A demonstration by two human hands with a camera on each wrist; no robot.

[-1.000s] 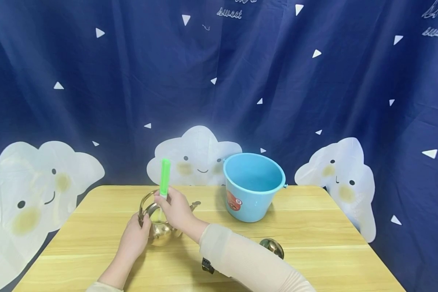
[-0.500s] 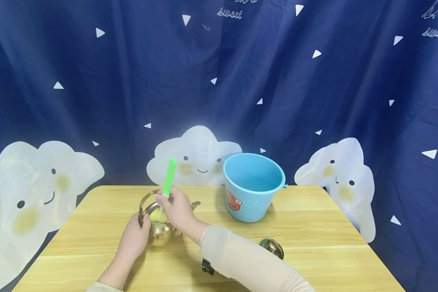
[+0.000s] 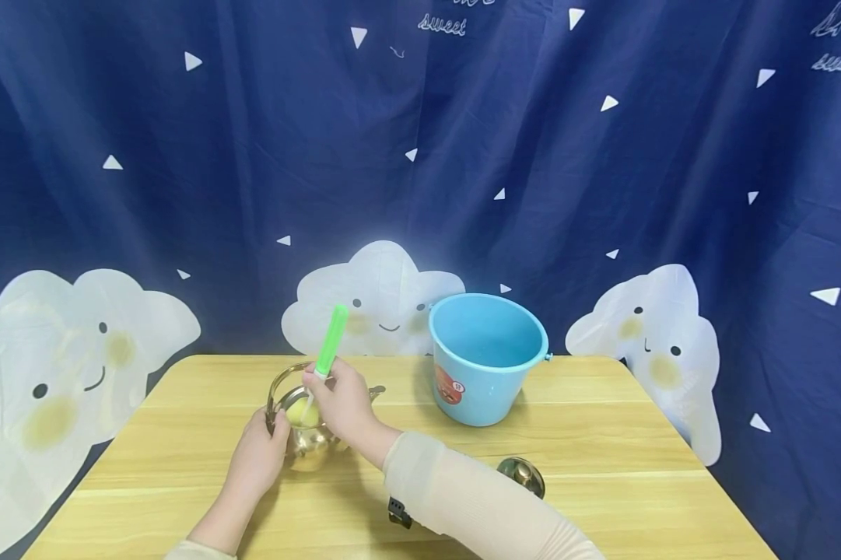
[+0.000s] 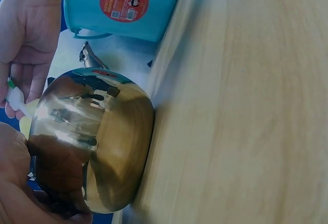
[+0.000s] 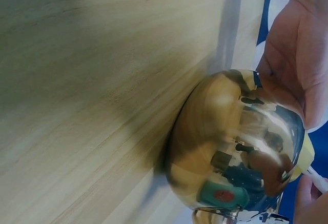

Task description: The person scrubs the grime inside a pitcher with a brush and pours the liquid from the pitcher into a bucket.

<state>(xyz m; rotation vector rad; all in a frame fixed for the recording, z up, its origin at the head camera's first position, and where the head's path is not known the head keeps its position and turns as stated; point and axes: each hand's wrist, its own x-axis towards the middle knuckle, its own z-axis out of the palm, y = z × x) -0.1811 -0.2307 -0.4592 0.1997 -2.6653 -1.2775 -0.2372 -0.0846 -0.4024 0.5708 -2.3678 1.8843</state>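
A shiny gold-coloured metal teapot (image 3: 311,442) stands without its lid on the wooden table, its arched handle raised and its spout pointing right. My left hand (image 3: 257,455) grips its left side by the foot of the handle. Between thumb and fingers my right hand (image 3: 350,404) pinches a sponge brush (image 3: 332,340) with a green grip and a white stem. Its yellow sponge head (image 3: 303,413) sits inside the pot's mouth, leaning against the near rim. The left wrist view shows the teapot's round body (image 4: 97,137) close up, the right hand beyond. The brush's lower end is partly hidden.
Behind and right of the teapot stands a light blue bucket (image 3: 486,393) with a red sticker. A round metal lid (image 3: 523,476) with a knob lies right of the right forearm. A dark blue curtain (image 3: 420,171) with clouds hangs behind the table (image 3: 602,435).
The green grip of the sponge brush has tilted over to the right, and more of the yellow sponge shows in the pot's mouth. The left hand and teapot have stayed in place.
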